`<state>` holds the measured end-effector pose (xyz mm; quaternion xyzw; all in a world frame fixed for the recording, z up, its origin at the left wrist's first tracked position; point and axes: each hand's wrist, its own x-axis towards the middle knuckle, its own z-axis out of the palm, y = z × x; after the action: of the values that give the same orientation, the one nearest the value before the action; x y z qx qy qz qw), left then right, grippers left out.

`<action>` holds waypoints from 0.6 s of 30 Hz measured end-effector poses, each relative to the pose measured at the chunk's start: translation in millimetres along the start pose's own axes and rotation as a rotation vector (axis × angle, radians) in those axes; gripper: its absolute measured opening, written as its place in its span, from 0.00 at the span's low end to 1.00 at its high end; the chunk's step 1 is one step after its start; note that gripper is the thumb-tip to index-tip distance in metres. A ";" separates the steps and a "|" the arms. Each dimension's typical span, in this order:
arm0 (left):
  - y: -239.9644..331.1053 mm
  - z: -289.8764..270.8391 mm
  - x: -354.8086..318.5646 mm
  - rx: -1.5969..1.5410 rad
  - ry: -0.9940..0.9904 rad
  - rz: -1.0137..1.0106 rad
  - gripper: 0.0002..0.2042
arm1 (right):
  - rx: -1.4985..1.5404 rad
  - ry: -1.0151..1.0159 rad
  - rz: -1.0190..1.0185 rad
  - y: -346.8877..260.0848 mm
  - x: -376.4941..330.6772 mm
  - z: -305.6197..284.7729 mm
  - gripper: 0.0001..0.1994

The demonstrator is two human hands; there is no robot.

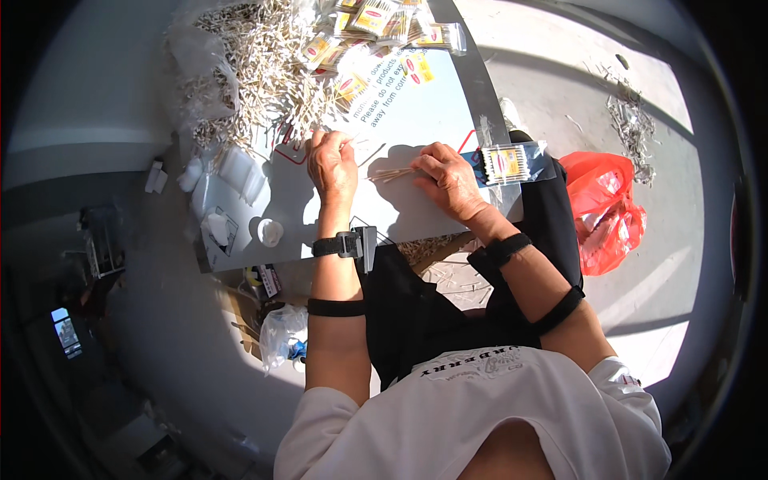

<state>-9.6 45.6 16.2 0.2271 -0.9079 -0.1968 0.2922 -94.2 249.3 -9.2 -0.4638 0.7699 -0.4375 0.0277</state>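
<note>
Cotton swabs (390, 174) are pinched in a small bunch by the right hand (450, 181); the left hand (332, 166) rests curled on the counter (416, 120) by the loose pile (264, 76)

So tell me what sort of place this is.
Likely an informal packing spot on a bare concrete floor: a low board heaped with loose cotton swabs, filled packets, and the right hand gathering a bundle.

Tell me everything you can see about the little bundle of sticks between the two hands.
The bundle of sticks is a thin sheaf of pale, wood-like sticks lying nearly flat and roughly level across the white board. The right hand pinches one end; the other end fans slightly toward the left hand, apparently apart from it.
</note>
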 end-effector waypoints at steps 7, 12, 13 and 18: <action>5.0 -8.9 -14.5 -0.190 -0.268 -0.121 0.10 | -0.001 0.028 -0.013 -1.3 -2.3 2.0 0.06; -4.3 -10.2 6.9 0.137 -0.193 0.108 0.16 | -0.029 0.038 -0.017 2.2 -6.1 1.4 0.06; -7.1 -10.5 10.6 0.144 -0.204 0.136 0.15 | -0.034 0.044 -0.021 1.5 -5.3 2.3 0.06; -20.3 2.2 25.4 0.094 -0.295 0.200 0.10 | -0.027 0.032 -0.030 -1.4 -4.3 2.7 0.06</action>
<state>-23.4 16.1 15.9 0.1177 -0.9672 -0.1552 0.1631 -89.6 250.4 -11.4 -0.4684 0.7691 -0.4349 0.0025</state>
